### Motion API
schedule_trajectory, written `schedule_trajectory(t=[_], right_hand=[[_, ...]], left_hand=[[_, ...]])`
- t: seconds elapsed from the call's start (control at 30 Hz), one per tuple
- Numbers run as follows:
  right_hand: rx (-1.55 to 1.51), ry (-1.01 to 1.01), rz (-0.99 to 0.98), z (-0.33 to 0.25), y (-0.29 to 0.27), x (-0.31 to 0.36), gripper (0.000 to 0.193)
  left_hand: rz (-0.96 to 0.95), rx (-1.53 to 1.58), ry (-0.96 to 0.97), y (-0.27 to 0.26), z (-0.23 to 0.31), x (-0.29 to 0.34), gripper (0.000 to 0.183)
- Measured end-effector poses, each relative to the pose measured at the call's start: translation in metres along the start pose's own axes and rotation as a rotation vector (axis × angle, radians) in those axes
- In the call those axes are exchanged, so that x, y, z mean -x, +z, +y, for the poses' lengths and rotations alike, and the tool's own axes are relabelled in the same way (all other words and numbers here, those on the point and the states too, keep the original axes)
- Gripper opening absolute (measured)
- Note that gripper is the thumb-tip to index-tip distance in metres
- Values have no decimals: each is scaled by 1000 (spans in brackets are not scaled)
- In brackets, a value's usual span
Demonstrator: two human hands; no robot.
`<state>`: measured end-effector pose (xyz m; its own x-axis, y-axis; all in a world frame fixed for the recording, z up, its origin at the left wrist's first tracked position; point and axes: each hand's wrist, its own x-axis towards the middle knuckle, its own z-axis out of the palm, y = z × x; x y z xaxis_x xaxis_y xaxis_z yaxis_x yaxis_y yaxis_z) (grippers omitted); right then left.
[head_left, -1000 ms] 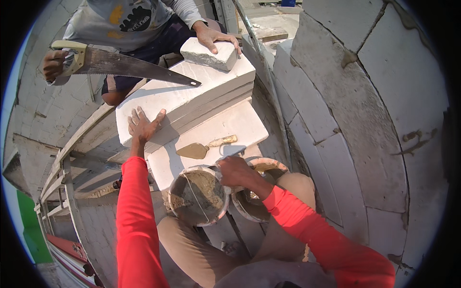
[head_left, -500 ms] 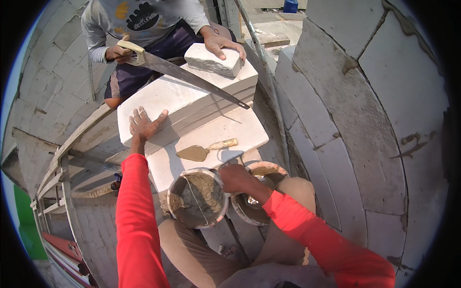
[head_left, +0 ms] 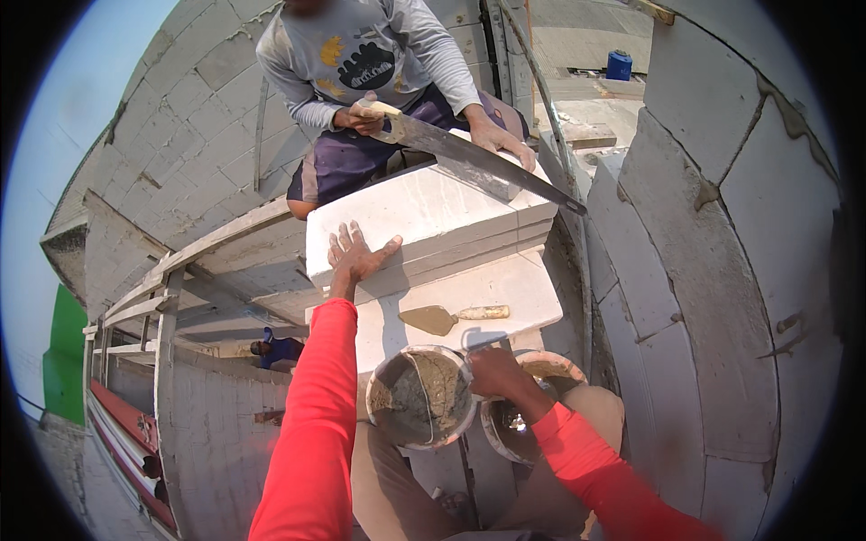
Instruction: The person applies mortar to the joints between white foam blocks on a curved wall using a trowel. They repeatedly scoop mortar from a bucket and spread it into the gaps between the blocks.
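- In the head view, the red-sleeved, bare left hand [head_left: 357, 257] is wide, fingers spread and palm down on the large white rectangular masonry block [head_left: 406, 203], near its left end, pressing rather than grasping.
- The red-sleeved, bare right hand [head_left: 498, 371] is curled closed, on the person's side of the large block; it seems to hold a slim grey piece [head_left: 499, 343], too hidden to identify.
- The large block lies uppermost on a stack, above a wider white slab [head_left: 523, 279]; it looks stiff, chalky and fairly heavy, with edges that could chip and a dusty face that could slip under a palm. Two hands under opposite ends would suit it best.
- At the large block's far right end, a co-worker's hand [head_left: 505, 142] steadies a small white rough-faced block [head_left: 492, 187], probably light enough for one hand around its sides.
- The co-worker's other hand grips a long grey steel handsaw [head_left: 451, 151] with a cream handle, which slants across that end; blade contact is unclear.
- Nearer the person than the large block lie a leaf-shaped metal trowel [head_left: 433, 318], best taken by its pale handle, and a round bucket [head_left: 372, 397] of grey mortar [head_left: 428, 397].
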<state>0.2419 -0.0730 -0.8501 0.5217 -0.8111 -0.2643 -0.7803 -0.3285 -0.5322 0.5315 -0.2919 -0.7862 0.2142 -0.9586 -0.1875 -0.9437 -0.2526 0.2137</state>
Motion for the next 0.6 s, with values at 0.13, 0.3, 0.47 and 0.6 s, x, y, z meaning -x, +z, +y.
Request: schedule_trajectory(t=[0.13,0.3,0.47,0.6], right_hand=[[5,19,-14,-1,1,-3,29],[0,-3,-15,5,6,-3,29],[-16,-45,43,7,7,1,30],[-13,17,-36,1,0,3,31]], left_hand=[[0,26,4,-3,1,5,151],[8,17,1,-3,1,4,150],[16,25,9,-1,1,4,150],[23,28,10,-2,1,5,150]])
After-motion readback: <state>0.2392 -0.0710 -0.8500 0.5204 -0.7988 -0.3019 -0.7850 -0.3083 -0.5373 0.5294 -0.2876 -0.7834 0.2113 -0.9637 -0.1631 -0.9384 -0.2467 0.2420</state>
